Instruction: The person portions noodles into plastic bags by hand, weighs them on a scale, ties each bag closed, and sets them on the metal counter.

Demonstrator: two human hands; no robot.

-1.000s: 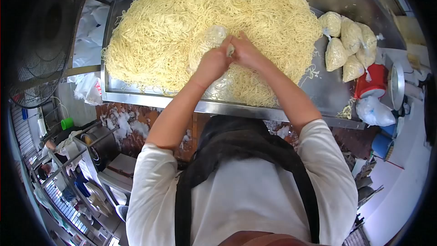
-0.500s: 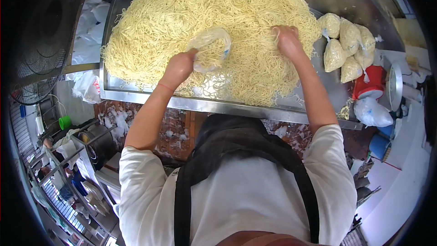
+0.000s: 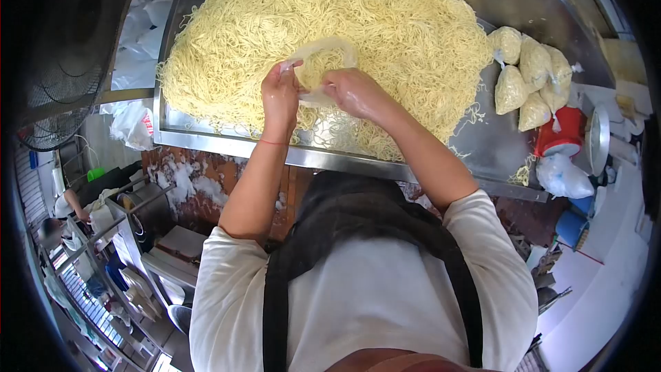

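A clear plastic bag (image 3: 322, 45) is spread at its mouth above a large heap of pale yellow noodles (image 3: 406, 34). My left hand (image 3: 280, 98) pinches the bag's left side between thumb and fingers. Closed around the near right part of the bag's rim is my right hand (image 3: 356, 94); what lies inside its fist is partly hidden. Noodles show through the ring of the bag's mouth. The heap lies on a metal table (image 3: 303, 157) with a raised front edge.
Several filled, tied noodle bags (image 3: 534, 62) are piled at the table's right end, near a red bucket (image 3: 559, 131) and a white plastic bag (image 3: 563, 176). A fan (image 3: 62, 83) stands at the left. Another person (image 3: 72, 203) is at far left, beside a metal rack.
My right hand has moved left from the noodles to the bag's rim. My left hand has turned more upright, still holding the bag. Another person has come into view at far left.
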